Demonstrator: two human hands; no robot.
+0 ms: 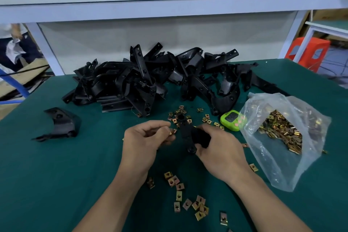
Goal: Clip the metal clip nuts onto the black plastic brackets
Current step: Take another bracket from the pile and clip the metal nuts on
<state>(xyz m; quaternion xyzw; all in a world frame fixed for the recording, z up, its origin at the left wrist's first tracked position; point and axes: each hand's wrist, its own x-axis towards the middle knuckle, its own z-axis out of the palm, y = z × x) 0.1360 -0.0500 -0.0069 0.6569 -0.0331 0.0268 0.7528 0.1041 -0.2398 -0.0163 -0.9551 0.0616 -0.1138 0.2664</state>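
Note:
My right hand (218, 149) grips a black plastic bracket (185, 133) just above the green table, its long arm pointing away from me. My left hand (145, 137) pinches a small brass-coloured clip nut (171, 133) between thumb and fingers, right beside the bracket's left edge. Loose clip nuts (180, 117) lie scattered behind the hands, and several more clip nuts (188, 199) lie near my wrists. A big pile of black brackets (150, 79) fills the back of the table.
An open clear plastic bag of clip nuts (278, 130) lies at the right. A green timer (232, 120) sits beside it. One single bracket (60, 122) lies apart at the left. A white shelf (169, 5) with a cardboard box hangs above the table's rear.

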